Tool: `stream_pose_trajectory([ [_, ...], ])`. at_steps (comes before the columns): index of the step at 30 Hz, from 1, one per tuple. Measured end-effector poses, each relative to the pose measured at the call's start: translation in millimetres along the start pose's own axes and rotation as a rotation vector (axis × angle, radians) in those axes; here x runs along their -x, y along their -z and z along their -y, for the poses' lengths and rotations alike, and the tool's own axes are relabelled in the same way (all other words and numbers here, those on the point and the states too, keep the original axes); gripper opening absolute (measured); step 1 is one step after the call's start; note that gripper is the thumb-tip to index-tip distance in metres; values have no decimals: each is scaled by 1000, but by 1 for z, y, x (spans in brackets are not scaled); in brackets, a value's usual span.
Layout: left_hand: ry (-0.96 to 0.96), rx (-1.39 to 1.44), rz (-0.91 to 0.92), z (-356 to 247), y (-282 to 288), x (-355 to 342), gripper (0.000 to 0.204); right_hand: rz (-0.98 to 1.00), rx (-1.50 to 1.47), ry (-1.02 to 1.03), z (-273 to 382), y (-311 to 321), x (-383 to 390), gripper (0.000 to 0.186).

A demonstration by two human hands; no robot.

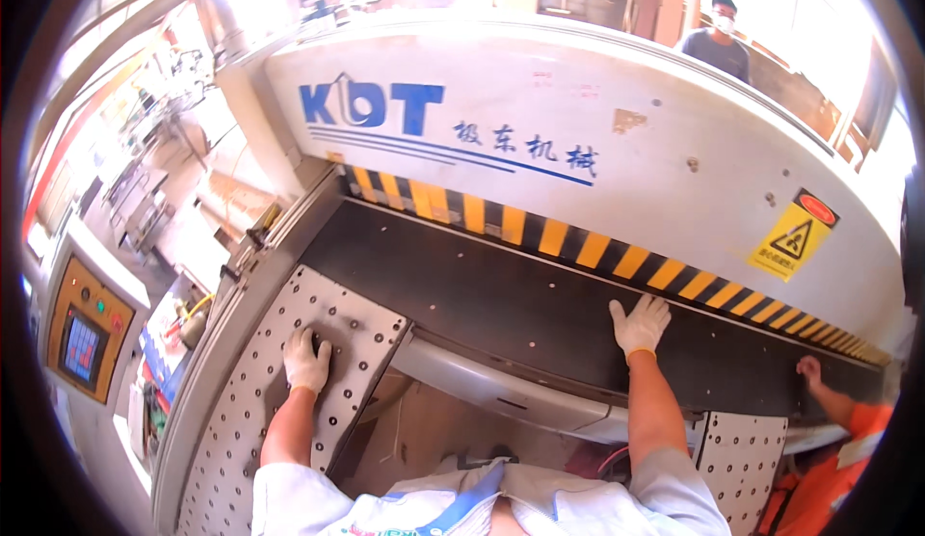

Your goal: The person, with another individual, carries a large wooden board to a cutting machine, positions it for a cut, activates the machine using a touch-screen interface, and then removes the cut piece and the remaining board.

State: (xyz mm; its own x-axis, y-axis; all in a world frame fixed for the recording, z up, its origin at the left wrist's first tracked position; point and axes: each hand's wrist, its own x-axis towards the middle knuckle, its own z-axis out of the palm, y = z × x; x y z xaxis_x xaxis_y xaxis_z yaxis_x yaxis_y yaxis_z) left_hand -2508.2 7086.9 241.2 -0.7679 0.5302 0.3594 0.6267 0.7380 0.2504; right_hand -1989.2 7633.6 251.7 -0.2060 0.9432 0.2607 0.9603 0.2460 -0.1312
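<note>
My left hand (pixel 306 361), in a pale work glove, lies flat on a light grey table wing (pixel 258 367) dotted with small round holes, and holds nothing. Over to the right, my right hand (pixel 642 326), gloved the same way, rests with its thumb spread on the black machine bed (pixel 453 276). Its fingertips come close to the yellow-and-black striped edge (pixel 540 235) of the machine's long white front cover (pixel 482 103). No workpiece shows under either hand.
A second perforated wing (pixel 740 454) stands at lower right. Beside it, a person in orange (pixel 829 483) reaches a hand onto the bed. Another person (pixel 718 45) stands behind the machine. A control panel (pixel 87 334) with a screen is at left. A grey rail (pixel 501 392) runs along the bed's front.
</note>
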Motion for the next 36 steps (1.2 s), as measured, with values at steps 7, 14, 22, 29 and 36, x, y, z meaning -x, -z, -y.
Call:
stream_pose_trajectory([
  [7,6,-2,-27,-13,6,-6,56,33,78,3,-1,0,-1,103],
  [14,51,-15,54,-11,10,-4,61,-24,156,35,-7,-21,-6,101],
  [22,57,-36,69,-12,12,-4,62,-92,165,70,-13,-31,-7,100],
  [29,65,-32,83,-17,13,-3,62,-88,168,67,-17,-30,-9,100],
  [36,59,-33,78,-13,17,0,62,-104,149,79,-13,-33,-6,99],
])
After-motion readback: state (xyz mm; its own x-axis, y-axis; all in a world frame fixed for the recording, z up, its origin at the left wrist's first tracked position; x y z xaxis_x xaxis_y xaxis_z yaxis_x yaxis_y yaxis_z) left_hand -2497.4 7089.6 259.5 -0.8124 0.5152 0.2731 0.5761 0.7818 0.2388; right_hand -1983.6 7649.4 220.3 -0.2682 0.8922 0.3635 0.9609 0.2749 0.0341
